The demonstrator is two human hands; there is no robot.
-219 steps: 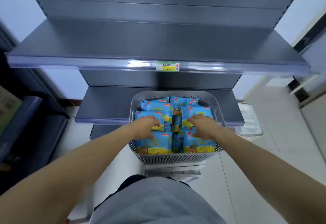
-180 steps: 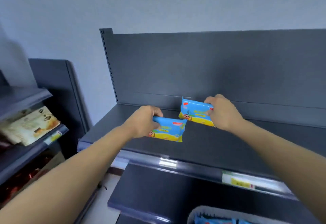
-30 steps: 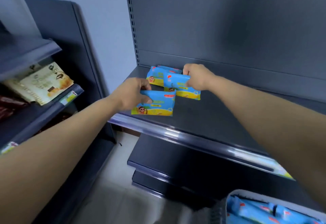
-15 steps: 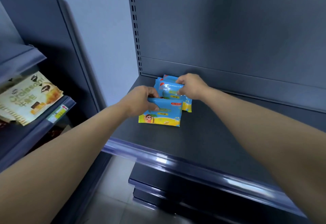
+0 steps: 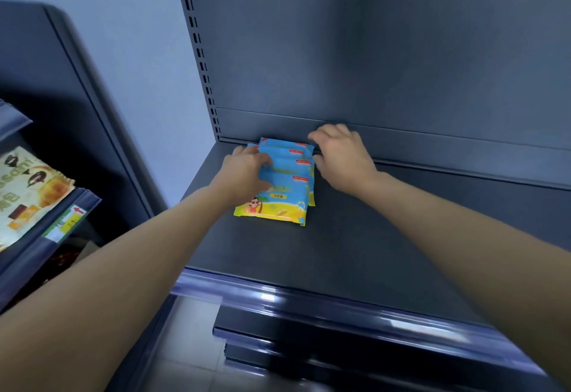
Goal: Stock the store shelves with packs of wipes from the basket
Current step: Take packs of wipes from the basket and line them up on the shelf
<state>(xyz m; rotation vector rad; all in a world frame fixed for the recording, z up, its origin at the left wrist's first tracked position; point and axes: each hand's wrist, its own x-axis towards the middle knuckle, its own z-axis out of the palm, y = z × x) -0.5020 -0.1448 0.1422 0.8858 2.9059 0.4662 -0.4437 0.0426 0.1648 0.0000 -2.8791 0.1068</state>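
Note:
Several blue-and-yellow packs of wipes [image 5: 279, 189] lie overlapped in a row at the back left of the dark grey shelf [image 5: 355, 246], reaching to its back panel. My left hand [image 5: 244, 172] rests on the left side of the row, its fingers curled over the front pack. My right hand [image 5: 343, 157] is at the right side of the rear packs, fingers spread and arched, the thumb against their edge. The basket is out of view.
The shelf's clear plastic price rail [image 5: 309, 299] runs along its front edge, with lower shelves [image 5: 293, 348] under it. At the left, a neighbouring rack holds beige snack bags [image 5: 27, 187] behind a rail with a price tag [image 5: 69, 218]. A slotted upright [image 5: 197, 52] bounds the shelf's left.
Both hands pushed their packs back and left onto the row against the back panel. My right hand has let go of its pack and now rests beside the row.

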